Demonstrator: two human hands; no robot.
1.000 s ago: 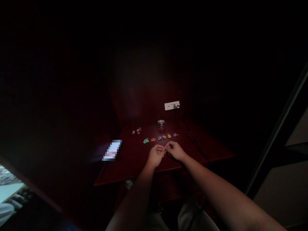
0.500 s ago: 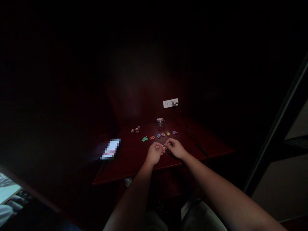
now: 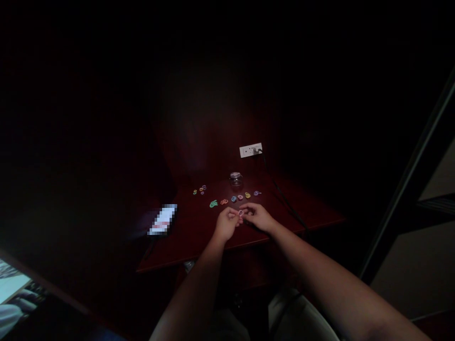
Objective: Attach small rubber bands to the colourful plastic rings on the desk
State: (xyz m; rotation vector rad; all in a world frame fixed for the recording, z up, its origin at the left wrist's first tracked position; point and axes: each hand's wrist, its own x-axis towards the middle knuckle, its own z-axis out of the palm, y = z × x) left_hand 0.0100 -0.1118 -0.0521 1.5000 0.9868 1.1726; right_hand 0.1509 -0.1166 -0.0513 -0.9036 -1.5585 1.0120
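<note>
Just above the front part of the table, my left hand (image 3: 226,223) pinches a small pale pink ring-shaped hair tie (image 3: 241,212) between its fingertips. From the other side my right hand (image 3: 259,218) has its thumb and fingers closed round the same hair tie, its index finger lying a little above it. Beyond my hands runs a row of coloured hair ties: green (image 3: 213,203), orange-red (image 3: 224,201), blue (image 3: 233,199), pink (image 3: 240,197), yellow (image 3: 248,194) and purple (image 3: 257,193). Several mixed ones, including a purple hair tie (image 3: 204,187), lie farther left.
A clear lidded jar (image 3: 235,180) stands behind the row. At the left edge lies a phone with a lit, blurred screen (image 3: 162,220). A black cable (image 3: 284,196) runs from the wall socket (image 3: 250,150) along the right side of the dark red table (image 3: 199,232).
The hair tie between my hands was drawn out into a thin line and now shows as a round ring. My right fingers have spread slightly. The row has not changed.
</note>
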